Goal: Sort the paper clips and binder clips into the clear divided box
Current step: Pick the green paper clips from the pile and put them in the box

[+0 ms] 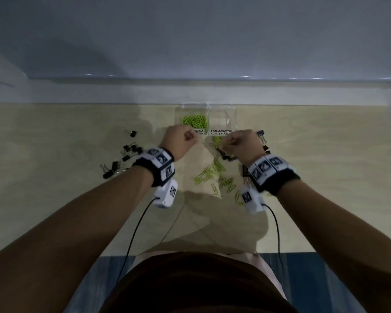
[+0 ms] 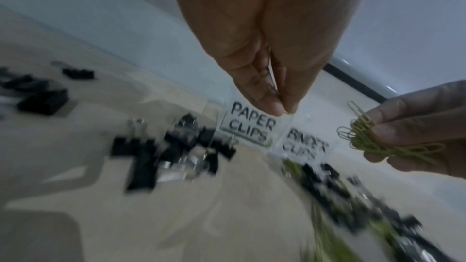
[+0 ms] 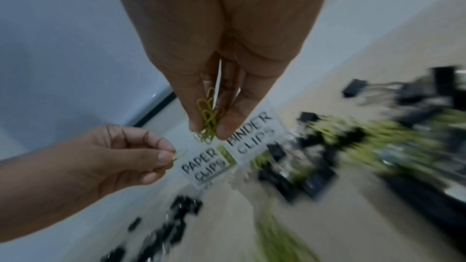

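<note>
The clear divided box (image 1: pixel 233 114) stands at the table's far edge, labelled PAPER CLIPS (image 2: pixel 249 127) on the left and BINDER CLIPS (image 1: pixel 220 132) on the right; green paper clips (image 1: pixel 194 120) lie in its left compartment. My left hand (image 1: pixel 182 141) hovers just in front of the left label and pinches one green paper clip (image 3: pixel 177 156). My right hand (image 1: pixel 242 143) is raised before the right label, its fingers gripping a bunch of green paper clips (image 3: pixel 208 121).
Loose green paper clips (image 1: pixel 215 175) lie scattered on the wooden table between my wrists. Black binder clips sit in a heap at the left (image 1: pixel 127 157) and another group at the right (image 1: pixel 263 141) beside my right hand. A white wall ledge runs behind the box.
</note>
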Demonstrator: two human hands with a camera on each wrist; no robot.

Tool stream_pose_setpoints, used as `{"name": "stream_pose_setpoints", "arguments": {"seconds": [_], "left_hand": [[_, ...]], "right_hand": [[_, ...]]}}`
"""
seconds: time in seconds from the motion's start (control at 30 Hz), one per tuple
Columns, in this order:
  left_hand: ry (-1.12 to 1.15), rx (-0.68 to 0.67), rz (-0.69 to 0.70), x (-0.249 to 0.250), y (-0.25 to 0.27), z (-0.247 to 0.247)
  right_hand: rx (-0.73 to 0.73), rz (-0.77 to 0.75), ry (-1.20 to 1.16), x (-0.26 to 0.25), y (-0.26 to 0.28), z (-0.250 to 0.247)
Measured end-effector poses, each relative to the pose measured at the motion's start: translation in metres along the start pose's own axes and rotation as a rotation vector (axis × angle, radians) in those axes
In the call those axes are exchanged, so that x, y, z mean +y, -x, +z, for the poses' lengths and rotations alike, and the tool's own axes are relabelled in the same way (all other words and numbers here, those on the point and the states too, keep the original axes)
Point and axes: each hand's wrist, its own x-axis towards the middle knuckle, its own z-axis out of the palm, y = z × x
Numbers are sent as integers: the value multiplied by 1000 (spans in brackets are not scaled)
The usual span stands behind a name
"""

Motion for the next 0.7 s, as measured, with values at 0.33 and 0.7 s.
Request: {"name": "stream_pose_setpoints", "arguments": {"seconds": [0.33, 0.7], "left_hand": [[-196, 87, -116, 13, -54, -18], [-408, -410, 124, -19, 52, 47]], "right_hand": [[-57, -75, 356, -75, -85, 27], [-416, -221, 581, 27, 21, 33]]}}
